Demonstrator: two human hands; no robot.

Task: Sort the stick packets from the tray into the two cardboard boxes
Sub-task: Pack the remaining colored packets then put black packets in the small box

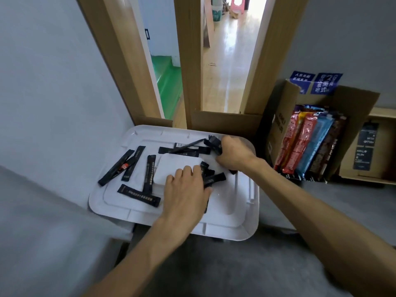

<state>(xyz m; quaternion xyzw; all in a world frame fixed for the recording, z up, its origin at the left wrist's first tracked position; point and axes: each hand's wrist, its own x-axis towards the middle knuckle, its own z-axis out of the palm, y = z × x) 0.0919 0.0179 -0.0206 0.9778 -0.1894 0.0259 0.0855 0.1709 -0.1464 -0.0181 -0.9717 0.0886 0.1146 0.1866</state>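
Observation:
A white plastic tray (231, 224) sits in front of me with several black stick packets (138, 193) scattered over its left and middle. My right hand (234, 154) is at the tray's far right corner, shut on a bunch of black packets (214, 142). My left hand (186, 190) lies palm down over the tray's middle, fingers spread, resting on a few black packets (214, 178). To the right stands an open cardboard box (278, 123) holding red, blue and brown stick packets (304, 144). A second cardboard box (381, 146) with black labels is further right.
A grey wall is on the left and an open doorway with wooden frames (192, 61) lies straight ahead. Blue signs (319, 82) hang on the wall above the boxes. The floor is grey.

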